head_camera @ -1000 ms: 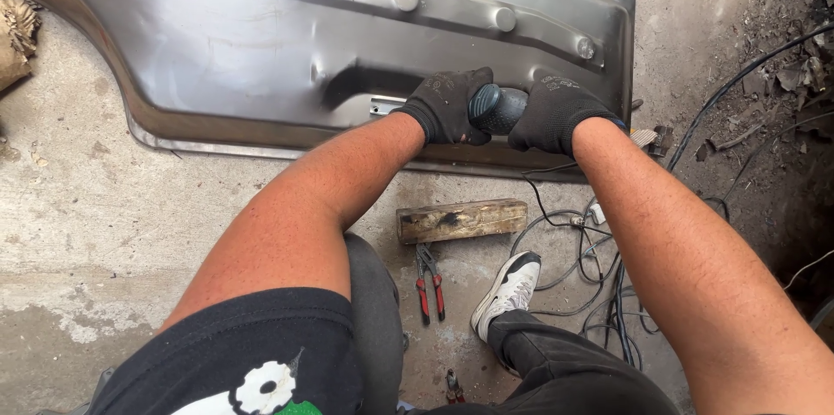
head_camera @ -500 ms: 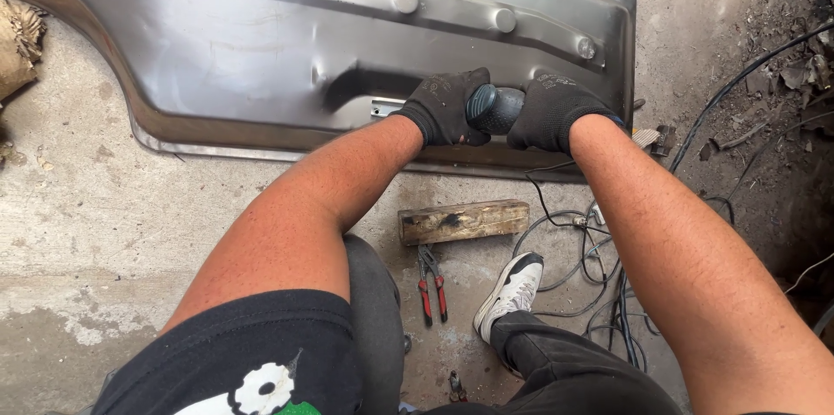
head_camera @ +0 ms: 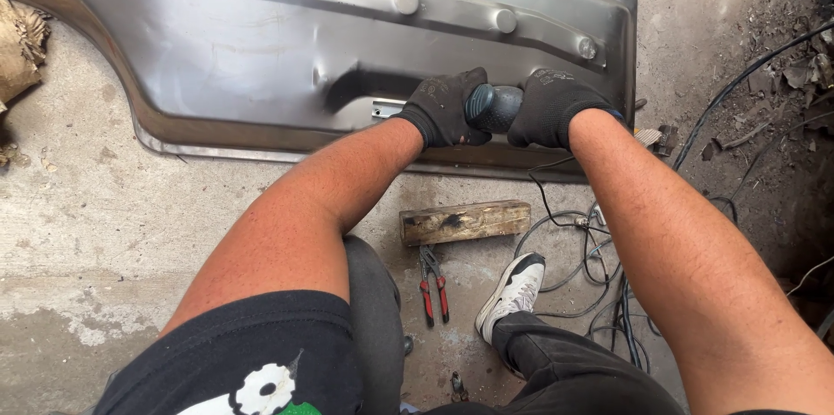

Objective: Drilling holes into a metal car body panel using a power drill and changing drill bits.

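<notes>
**A:** Tool status? We see a dark power tool (head_camera: 493,107) on the lower edge of the grey sheet-metal panel (head_camera: 261,59), near its right end.

**B:** Both gloved hands clamp it: left hand (head_camera: 445,108), right hand (head_camera: 549,107). We judge we're mid-pass working the panel flange.

**A:** Next?

**B:** Probably steady pressure, sliding along the edge. Wood block (head_camera: 465,221) and red-handled pliers (head_camera: 433,283) lie below the panel; cables (head_camera: 599,267) too.

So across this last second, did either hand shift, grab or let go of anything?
Nothing visibly changed. The left hand and right hand, both in black gloves, stay wrapped around the dark power tool at the lower edge of the grey metal panel. The wooden block, red-handled pliers and cables lie where they were.
</notes>
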